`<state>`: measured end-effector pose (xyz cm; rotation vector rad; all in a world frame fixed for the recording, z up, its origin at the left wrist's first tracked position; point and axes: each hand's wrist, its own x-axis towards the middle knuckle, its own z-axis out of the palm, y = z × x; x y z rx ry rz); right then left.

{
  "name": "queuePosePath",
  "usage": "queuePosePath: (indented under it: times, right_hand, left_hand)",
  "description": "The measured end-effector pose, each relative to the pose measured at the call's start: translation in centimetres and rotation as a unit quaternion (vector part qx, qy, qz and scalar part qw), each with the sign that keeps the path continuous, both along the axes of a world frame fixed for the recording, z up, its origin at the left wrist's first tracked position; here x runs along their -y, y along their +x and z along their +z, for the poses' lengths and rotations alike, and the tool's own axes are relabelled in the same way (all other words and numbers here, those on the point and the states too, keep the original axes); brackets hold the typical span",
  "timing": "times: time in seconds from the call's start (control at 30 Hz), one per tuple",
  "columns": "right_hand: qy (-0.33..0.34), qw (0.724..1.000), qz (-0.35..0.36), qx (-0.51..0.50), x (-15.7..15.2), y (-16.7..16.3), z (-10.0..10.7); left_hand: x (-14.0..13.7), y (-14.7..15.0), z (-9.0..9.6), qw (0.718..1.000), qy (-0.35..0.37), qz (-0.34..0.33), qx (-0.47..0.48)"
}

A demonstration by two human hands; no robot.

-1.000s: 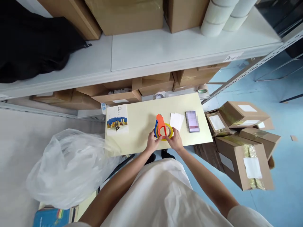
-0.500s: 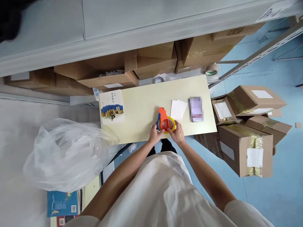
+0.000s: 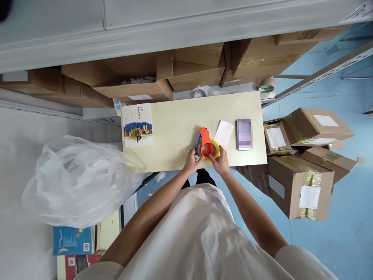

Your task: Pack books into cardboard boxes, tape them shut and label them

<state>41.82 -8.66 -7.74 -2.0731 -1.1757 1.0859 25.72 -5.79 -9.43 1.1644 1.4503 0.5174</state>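
Note:
Both hands grip an orange tape dispenser [image 3: 205, 136] with a yellow-edged roll of tape [image 3: 215, 148] on it, over the front edge of the cream table [image 3: 175, 128]. My left hand [image 3: 192, 160] closes on its lower left side, beside the blue part. On the roll's lower right side, my right hand [image 3: 220, 161] is closed too. Just right of the dispenser lies white paper [image 3: 223, 132]. Farther right is a blurred purple item [image 3: 244, 134]. A book [image 3: 137, 124] with a city picture on its cover lies at the table's left end.
Cardboard boxes [image 3: 198, 70] line the shelf behind the table, with tape rolls [image 3: 266, 85] near them. Taped cartons [image 3: 300, 184] are stacked on the floor at right. A clear plastic bag [image 3: 84, 179] bulges at left above several books [image 3: 72, 240].
The dispenser, held in both hands, has shifted slightly right and now overlaps the white paper's lower corner. The whole view has shifted a little. Both hands keep their hold.

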Motion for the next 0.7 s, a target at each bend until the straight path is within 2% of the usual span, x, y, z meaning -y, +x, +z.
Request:
queuePosePath:
  times: [0.23,0.43,0.57,0.7]
  right_hand:
    - [-0.009,1.000,-0.004,-0.015,0.1,0.6,1.2]
    - [0.061,0.998,0.004,0.005,-0.2,1.4,3.6]
    - [0.096,0.994,0.046,-0.005,-0.3,1.1,4.7]
    - [0.117,0.985,0.126,-0.004,-1.1,-0.3,4.9]
  left_hand:
    - [0.0,-1.0,1.6,0.999,-0.030,0.023,-0.006]
    - [0.4,-3.2,3.6,0.997,-0.020,0.076,0.018]
    - [2.5,-6.5,5.2,0.995,-0.024,0.093,0.006]
    - [6.3,-10.4,6.9,0.990,-0.046,0.127,-0.027]
